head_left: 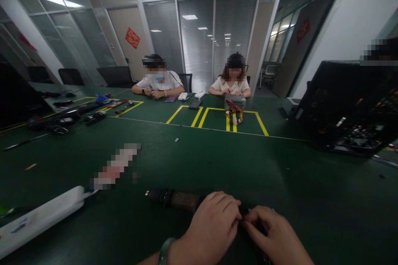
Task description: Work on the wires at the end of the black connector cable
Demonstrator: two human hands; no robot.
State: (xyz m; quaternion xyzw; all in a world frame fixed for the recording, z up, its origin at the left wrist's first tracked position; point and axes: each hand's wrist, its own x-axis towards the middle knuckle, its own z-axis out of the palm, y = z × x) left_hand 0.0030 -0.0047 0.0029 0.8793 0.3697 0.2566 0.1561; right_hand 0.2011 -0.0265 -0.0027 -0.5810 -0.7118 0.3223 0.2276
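Note:
A dark rod-like tool (pixel 183 200) with a brown middle section, black rings and a small metal tip lies low over the green table, its tip pointing left. My left hand (pixel 214 219), with a green bangle at the wrist, is wrapped over the tool's right part. Close beside it, my right hand (pixel 270 232) is closed, thumb and fingertips pinched together at the tool's right end. What exactly sits between those fingertips is hidden. More of the dark object shows in shadow under my right hand.
A white power strip (pixel 43 219) lies at the left. Tools and cables (pixel 74 112) are spread at the far left. A black computer case (pixel 351 107) stands at the right. Two people sit opposite; before one is a metal power supply (pixel 235 102) with coloured wires. Yellow tape (pixel 263 124) marks the table.

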